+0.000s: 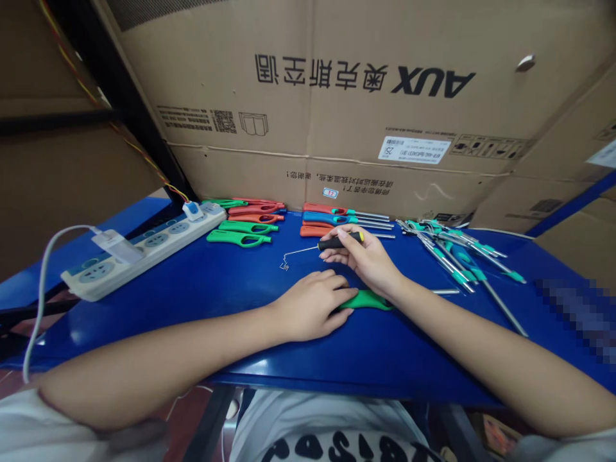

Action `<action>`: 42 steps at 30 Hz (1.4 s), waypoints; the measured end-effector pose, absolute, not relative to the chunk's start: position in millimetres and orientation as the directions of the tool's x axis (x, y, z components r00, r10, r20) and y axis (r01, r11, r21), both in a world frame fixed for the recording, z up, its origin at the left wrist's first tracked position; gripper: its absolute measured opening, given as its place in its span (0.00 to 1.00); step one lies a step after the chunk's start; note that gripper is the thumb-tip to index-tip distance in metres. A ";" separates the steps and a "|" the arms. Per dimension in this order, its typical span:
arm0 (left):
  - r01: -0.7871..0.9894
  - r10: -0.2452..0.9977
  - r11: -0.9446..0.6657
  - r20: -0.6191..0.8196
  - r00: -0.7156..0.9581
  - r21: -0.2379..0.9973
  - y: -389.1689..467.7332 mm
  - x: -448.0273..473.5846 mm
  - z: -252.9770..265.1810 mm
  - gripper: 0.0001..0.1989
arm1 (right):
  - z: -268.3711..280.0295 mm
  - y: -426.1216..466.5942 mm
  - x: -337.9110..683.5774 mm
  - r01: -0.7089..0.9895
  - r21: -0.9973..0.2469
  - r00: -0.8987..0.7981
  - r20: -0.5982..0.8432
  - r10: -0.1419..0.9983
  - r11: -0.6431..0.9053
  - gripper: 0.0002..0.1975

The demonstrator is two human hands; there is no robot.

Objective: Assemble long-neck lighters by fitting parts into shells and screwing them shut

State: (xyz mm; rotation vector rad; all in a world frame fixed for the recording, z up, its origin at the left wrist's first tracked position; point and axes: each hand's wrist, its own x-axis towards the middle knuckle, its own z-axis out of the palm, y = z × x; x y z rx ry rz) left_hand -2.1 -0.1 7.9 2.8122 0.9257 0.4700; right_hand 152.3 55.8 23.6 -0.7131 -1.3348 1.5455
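Observation:
My right hand (pixel 359 253) is closed round the black and yellow handle of a screwdriver (pixel 341 241). The thin shaft points left, and its tip is by a small cluster of screws (pixel 285 264); whether they touch the table or cling to the tip, I cannot tell. My left hand (pixel 315 305) rests on the table with thumb and fingers on the end of a green long-nosed lighter (pixel 368 299). A metal tube (pixel 445 292) shows to the right beyond my right wrist, in line with that lighter, whose middle is hidden.
Green and red lighter casings (pixel 243 237) lie at the back left. Lighters with metal tubes (pixel 332 218) are stacked at the back middle. Several tubes with teal parts (pixel 464 253) lie heaped at right. A white power strip (pixel 149 247) stands left; a cardboard wall (pixel 298 128) rises behind the blue table (pixel 202 289).

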 end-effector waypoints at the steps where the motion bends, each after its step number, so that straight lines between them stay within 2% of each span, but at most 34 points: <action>1: 0.549 0.595 -0.803 0.257 0.762 0.232 0.2 -2.1 7.5 0.16 | 21.9 55.6 152.2 -0.253 -0.967 -0.403 0.126 0.907 0.022 0.17; 4: 0.537 0.585 -0.810 0.269 0.765 0.235 0.8 -2.3 7.1 0.15 | 15.6 55.5 151.1 -0.218 -0.976 -0.420 0.092 0.903 -0.002 0.17; 11: 0.546 0.601 -0.797 0.246 0.761 0.257 0.9 -3.9 6.9 0.17 | 18.3 54.1 153.2 -0.295 -0.955 -0.379 0.158 0.912 0.043 0.15; 15: 0.492 0.603 -0.783 0.269 0.751 0.382 4.5 -4.4 2.1 0.17 | 28.9 48.4 161.8 -0.312 -0.946 -0.310 0.193 0.931 0.092 0.15; 21: 0.419 0.636 -0.732 0.318 0.703 0.537 13.1 -3.9 -6.2 0.20 | 39.5 51.2 188.9 -0.283 -0.919 -0.020 0.290 0.957 0.273 0.21; 24: 0.422 0.678 -0.696 0.340 0.651 0.580 16.5 -4.3 -8.4 0.23 | 40.2 57.9 201.8 -0.215 -0.909 0.072 0.349 0.934 0.356 0.19; 27: 0.374 0.733 -0.638 0.381 0.564 0.673 18.9 -4.8 -8.0 0.24 | 41.1 61.9 208.8 -0.160 -0.908 0.098 0.376 0.921 0.387 0.16; 32: 0.250 0.791 -0.565 0.430 0.435 0.787 19.2 -3.7 -2.4 0.17 | 44.1 58.5 208.0 -0.158 -0.911 0.090 0.372 0.924 0.382 0.16; 39: 0.231 0.793 -0.564 0.441 0.420 0.793 16.6 -1.9 0.9 0.07 | 43.7 52.9 204.9 -0.166 -0.918 0.045 0.358 0.933 0.360 0.16; 42: 0.221 0.797 -0.553 0.432 0.422 0.803 16.7 -1.7 0.4 0.06 | 43.7 52.9 205.4 -0.171 -0.912 0.042 0.372 0.927 0.373 0.16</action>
